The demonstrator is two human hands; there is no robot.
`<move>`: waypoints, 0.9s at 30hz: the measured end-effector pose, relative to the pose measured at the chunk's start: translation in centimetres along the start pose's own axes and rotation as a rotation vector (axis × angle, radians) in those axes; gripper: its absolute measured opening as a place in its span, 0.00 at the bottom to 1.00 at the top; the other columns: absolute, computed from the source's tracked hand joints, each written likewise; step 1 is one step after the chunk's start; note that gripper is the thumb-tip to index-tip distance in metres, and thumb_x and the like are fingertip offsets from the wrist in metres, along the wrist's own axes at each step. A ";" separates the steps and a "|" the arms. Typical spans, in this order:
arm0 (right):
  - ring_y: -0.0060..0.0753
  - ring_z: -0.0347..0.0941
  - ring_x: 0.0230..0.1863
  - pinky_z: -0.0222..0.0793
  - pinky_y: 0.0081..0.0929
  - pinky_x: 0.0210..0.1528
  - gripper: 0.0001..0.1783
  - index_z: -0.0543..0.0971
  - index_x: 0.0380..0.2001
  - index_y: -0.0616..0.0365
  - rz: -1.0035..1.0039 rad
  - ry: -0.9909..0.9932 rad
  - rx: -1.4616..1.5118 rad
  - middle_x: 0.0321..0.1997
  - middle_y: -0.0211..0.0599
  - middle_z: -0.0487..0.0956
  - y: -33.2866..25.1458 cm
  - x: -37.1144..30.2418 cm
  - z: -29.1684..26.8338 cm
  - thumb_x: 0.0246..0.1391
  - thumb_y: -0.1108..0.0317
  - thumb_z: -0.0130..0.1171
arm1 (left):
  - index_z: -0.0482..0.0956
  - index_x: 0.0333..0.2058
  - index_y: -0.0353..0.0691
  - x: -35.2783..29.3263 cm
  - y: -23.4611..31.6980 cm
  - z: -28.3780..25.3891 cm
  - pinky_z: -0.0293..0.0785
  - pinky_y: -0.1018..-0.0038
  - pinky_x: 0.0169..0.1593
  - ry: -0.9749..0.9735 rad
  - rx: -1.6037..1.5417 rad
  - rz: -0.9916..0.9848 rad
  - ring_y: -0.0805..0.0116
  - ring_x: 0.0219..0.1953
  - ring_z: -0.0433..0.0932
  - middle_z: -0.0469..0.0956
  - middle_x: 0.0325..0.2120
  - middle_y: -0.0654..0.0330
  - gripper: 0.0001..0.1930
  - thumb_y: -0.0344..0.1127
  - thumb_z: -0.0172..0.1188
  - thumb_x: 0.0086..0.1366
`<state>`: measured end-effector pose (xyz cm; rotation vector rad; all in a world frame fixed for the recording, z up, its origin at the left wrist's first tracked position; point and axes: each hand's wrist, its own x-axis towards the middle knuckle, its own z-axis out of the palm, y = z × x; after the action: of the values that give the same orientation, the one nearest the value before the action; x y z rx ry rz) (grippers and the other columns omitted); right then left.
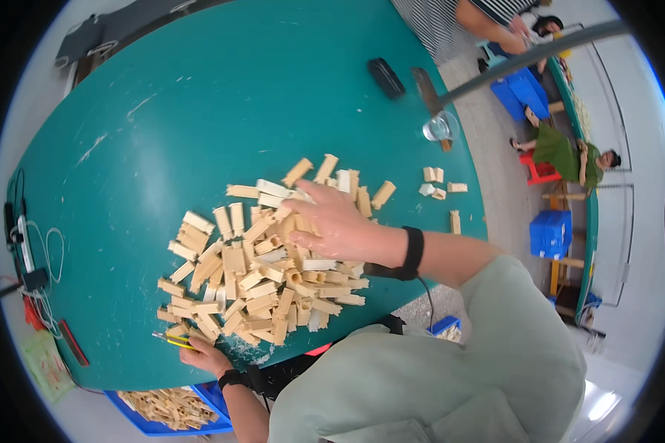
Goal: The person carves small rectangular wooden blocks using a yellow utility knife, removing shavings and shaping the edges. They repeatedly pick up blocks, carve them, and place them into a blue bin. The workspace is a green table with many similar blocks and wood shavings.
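A heap of small, pale wooden-coloured rectangular pieces (258, 288), several with notched ends and hollow openings, lies on the green table (222, 88). My right hand (336, 225) is over the far right part of the heap, palm down, fingers apart and the thumb held away from them. Whether its fingertips touch the pieces beneath cannot be made out. At the heap's near left edge, my left hand (205, 359) is closed around a slim yellow knife (176, 340) with a silvery tip pointing left.
Several loose pieces (457, 187) lie apart at the right. Farther off are a black case (386, 78), a clear cup (440, 127) and a metal bar (532, 57). A blue crate (155, 430) of pieces stands below the near left edge; cables (48, 251) run along the left. Other people sit beyond.
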<state>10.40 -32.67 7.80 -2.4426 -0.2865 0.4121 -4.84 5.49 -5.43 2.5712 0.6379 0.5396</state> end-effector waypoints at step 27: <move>0.58 0.50 0.60 0.49 0.48 0.57 0.36 0.58 0.59 0.57 0.237 0.310 0.137 0.62 0.64 0.50 9.8 -11.3 5.9 0.49 0.57 0.57 | 0.69 0.42 0.23 0.4 -2.7 0.0 0.67 0.66 0.41 -0.010 -0.158 -0.178 0.57 0.33 0.69 0.72 0.35 0.40 0.25 0.47 0.48 0.65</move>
<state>-1.22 -40.45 -0.22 -2.3670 0.1597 0.1418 -5.40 7.82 -6.65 2.3410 0.7791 0.4964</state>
